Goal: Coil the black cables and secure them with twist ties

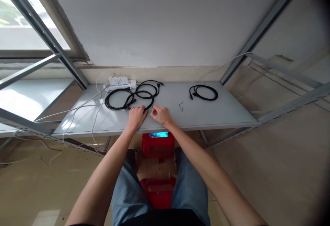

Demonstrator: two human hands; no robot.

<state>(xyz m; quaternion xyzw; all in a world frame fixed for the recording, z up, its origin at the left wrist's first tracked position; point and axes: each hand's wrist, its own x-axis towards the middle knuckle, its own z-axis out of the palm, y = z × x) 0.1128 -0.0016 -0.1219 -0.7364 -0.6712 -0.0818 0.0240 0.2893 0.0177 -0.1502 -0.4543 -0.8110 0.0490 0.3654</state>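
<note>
Head view: left hand at near edge of front black cable coil on grey shelf; cannot tell whether fingers grip it. Right hand just beside, fingers curled toward thumb; cannot tell if anything pinched. Front coil overlaps back coil; left coil near white power strip. Right coil well apart, short dark tie lying between it and right hand.

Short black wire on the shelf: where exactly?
Head view, right of centre: the short black wire lies on the shelf, between the right hand and the lone coiled cable farther back right.
</note>
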